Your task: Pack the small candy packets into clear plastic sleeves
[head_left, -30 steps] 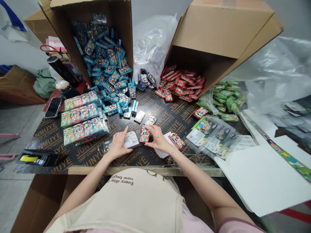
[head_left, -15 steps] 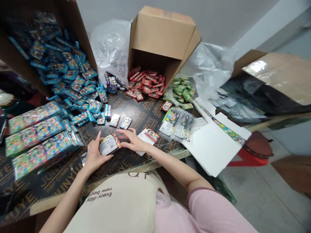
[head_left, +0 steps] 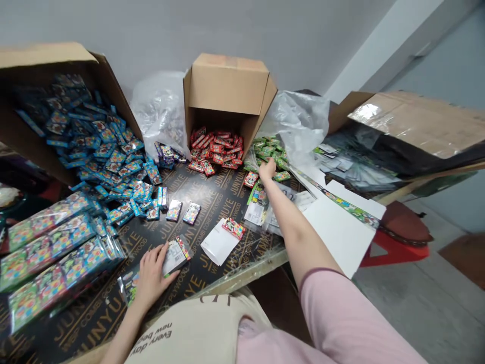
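My left hand (head_left: 151, 273) rests on the dark plywood table (head_left: 212, 194) and grips a small stack of packs (head_left: 175, 255) with a white barcode side facing up. My right arm stretches far across the table, and my right hand (head_left: 268, 169) touches the pile of green packs (head_left: 271, 150) beside a clear plastic bag (head_left: 299, 121). Its fingers are curled down into the pile, and I cannot see whether they hold a pack. A loose red pack (head_left: 234, 228) lies on a white sheet (head_left: 216, 244) between the two hands.
A tipped carton (head_left: 56, 60) spills blue packs (head_left: 106, 146) at the left. Another carton (head_left: 227, 83) spills red packs (head_left: 214, 150) at the back. Wrapped multi-colour bundles (head_left: 49, 253) lie at the near left. White cards (head_left: 341, 227) overhang the table's right edge above a red stool (head_left: 397, 237).
My right hand left the stack and reached out to the green packs at the far right. My left hand stays on the stack. The view has swung to the right.
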